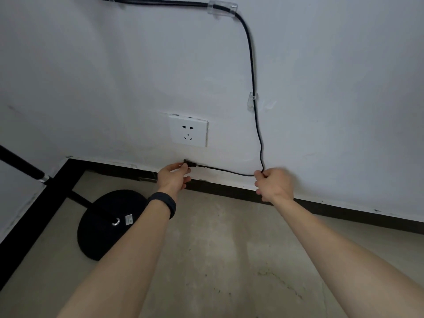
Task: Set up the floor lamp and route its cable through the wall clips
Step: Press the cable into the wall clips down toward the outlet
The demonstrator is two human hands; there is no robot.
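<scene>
The lamp pole (20, 165) is cut off at the left, above its round base (107, 223). The left hand (173, 176) pinches the black plug (190, 163) below the wall socket (188, 133). The right hand (274, 183) is closed around the cable (252, 72), which runs up through clear clips (222, 8).

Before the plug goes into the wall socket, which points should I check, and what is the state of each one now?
1. Plug held in left hand: ok.
2. Cable pinched in right hand: ok.
3. Cable seated in upper clip and lower clip: ok.
4. Wall socket free, nothing plugged in: ok.
5. Plug pins turned toward the socket: cannot tell.
6. Enough slack for the plug to reach the socket: cannot tell.
</scene>
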